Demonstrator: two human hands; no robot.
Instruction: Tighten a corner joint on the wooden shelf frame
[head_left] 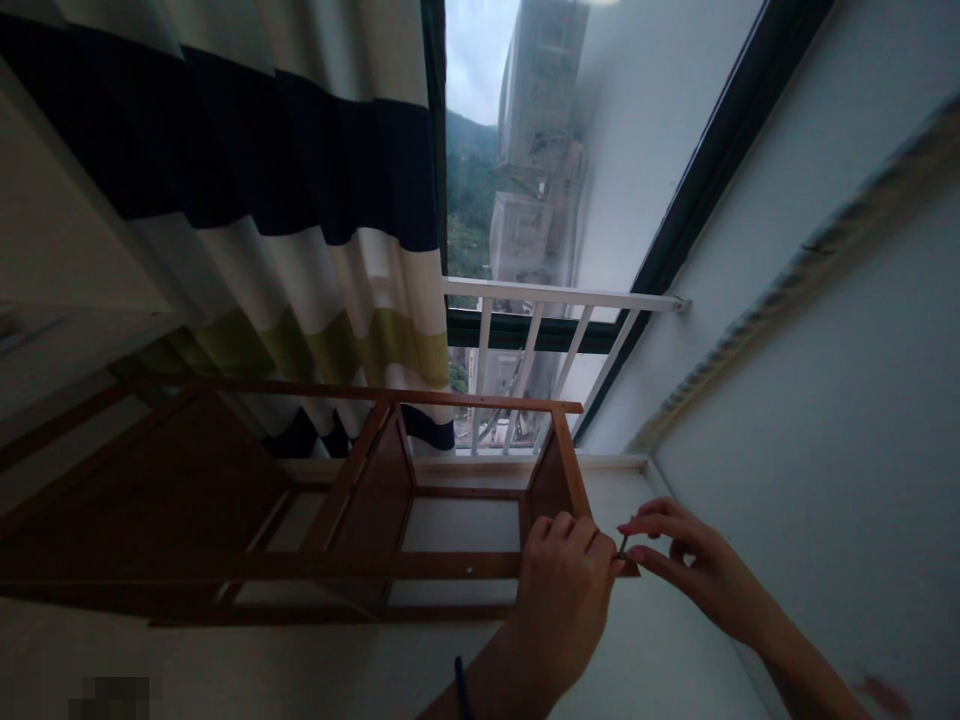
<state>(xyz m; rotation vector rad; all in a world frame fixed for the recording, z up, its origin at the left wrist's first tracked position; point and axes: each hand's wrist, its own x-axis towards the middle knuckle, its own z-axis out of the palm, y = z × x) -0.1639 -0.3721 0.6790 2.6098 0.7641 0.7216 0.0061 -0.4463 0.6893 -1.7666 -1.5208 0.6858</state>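
Observation:
A brown wooden shelf frame [435, 566] stretches across the lower part of the view, with its panels set between long rails. My left hand [566, 590] is wrapped round the right end of the near rail, hiding part of it. A dark band circles the left wrist. At that rail's tip, my right hand [697, 560] pinches a small thin metal rod [623, 544] between thumb and forefinger. The rod looks like a hex key or a screw, too small to tell which. Its lower end meets the wood beside my left fingers.
Behind the frame hangs a striped curtain [322, 170] in navy, white and green. A window with a white railing [555, 296] stands beyond the frame's right end. To the right is a pale wall [840, 400] with a gathered strip of cloth running diagonally along it.

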